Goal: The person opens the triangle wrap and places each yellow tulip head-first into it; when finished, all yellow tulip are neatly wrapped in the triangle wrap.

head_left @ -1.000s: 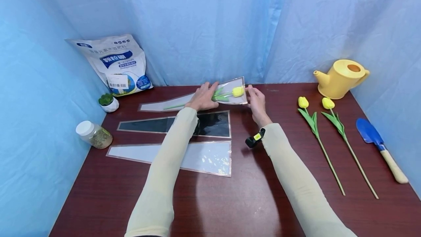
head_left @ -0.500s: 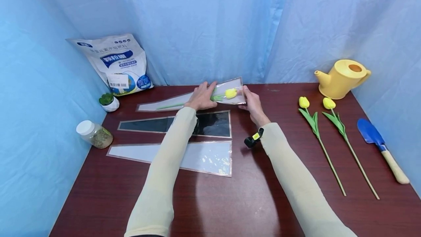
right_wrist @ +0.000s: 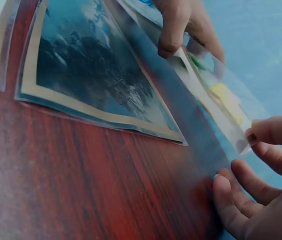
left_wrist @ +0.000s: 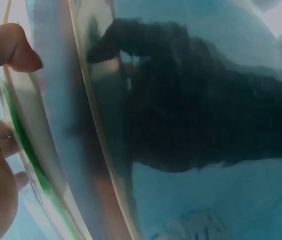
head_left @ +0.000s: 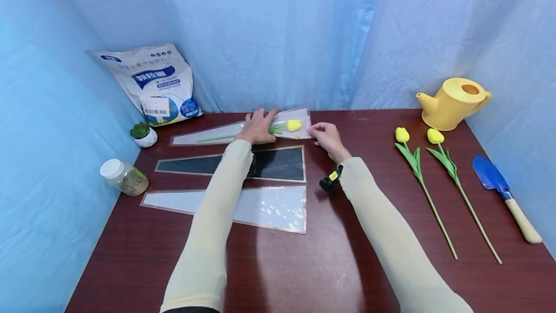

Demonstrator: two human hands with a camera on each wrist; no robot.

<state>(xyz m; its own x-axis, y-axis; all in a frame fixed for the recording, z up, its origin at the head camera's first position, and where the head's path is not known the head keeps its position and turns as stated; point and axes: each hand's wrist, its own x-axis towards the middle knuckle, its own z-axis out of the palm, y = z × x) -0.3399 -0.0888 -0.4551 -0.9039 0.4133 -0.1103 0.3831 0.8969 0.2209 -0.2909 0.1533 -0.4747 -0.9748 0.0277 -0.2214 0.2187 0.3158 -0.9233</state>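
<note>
A tapered, clear-fronted white flower sleeve (head_left: 191,138) lies at the back of the table, with a yellow tulip (head_left: 294,125) inside it, bloom towards the wide right end. Across its middle, my left hand (head_left: 257,128) holds the sleeve, thumb at the near side and fingers towards the far side. My right hand (head_left: 329,140) pinches the near corner of the wide end between thumb and index finger; the other fingers curl loosely below in the right wrist view. Part of the tulip's stem and leaves is hidden under my left hand.
Nearer lie a black sleeve (head_left: 282,163) and another white sleeve (head_left: 269,209). Two yellow tulips (head_left: 417,168), a blue trowel (head_left: 491,173) and a yellow watering can (head_left: 451,103) are right. A fertilizer bag (head_left: 160,86), potted succulent (head_left: 144,135) and jar (head_left: 126,177) stand left.
Both hands and the sleeve with the tulip have shifted left. The tulip bloom now sits farther from the sleeve's wide end, and that end lies lower.
</note>
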